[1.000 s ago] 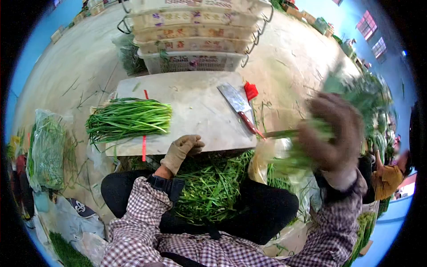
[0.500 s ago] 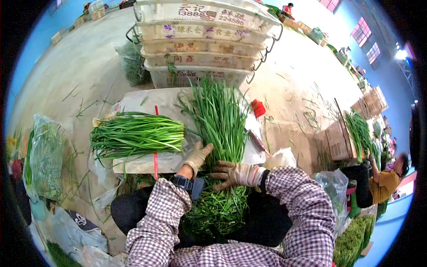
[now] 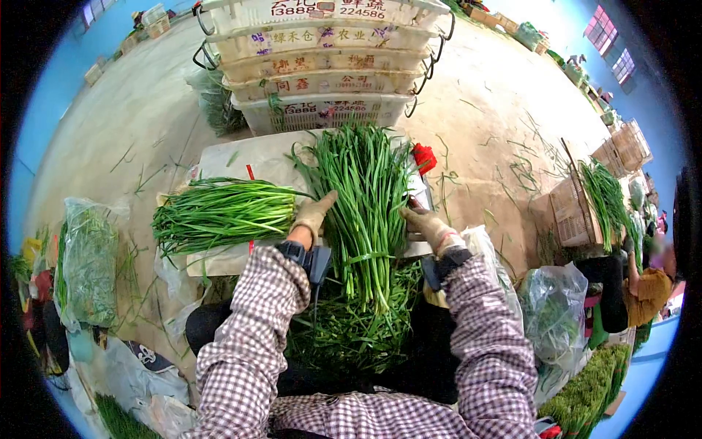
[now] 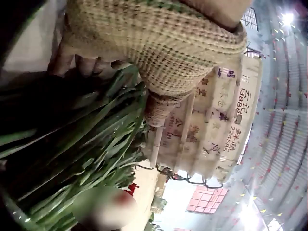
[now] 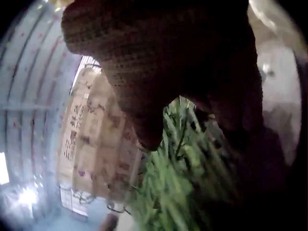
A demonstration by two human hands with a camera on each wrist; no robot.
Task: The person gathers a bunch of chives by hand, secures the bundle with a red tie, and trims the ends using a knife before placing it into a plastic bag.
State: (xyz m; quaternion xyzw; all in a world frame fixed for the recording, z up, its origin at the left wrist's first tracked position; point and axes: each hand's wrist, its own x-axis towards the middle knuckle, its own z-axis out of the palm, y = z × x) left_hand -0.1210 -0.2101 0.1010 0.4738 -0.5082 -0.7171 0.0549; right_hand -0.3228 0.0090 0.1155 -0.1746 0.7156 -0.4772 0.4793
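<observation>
On a white surface [image 3: 267, 150], the gloved left hand [image 3: 314, 213] and right hand [image 3: 426, 224] press, fingers straight, against opposite sides of a bunch of chives [image 3: 365, 192] lying between them; a second bunch [image 3: 227, 214] lies just left, with stacked plastic crates [image 3: 322, 69] beyond.

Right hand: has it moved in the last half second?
Yes. The right hand has shifted from across the stalks at the board's near edge to the right side of the chive bundle.
</observation>
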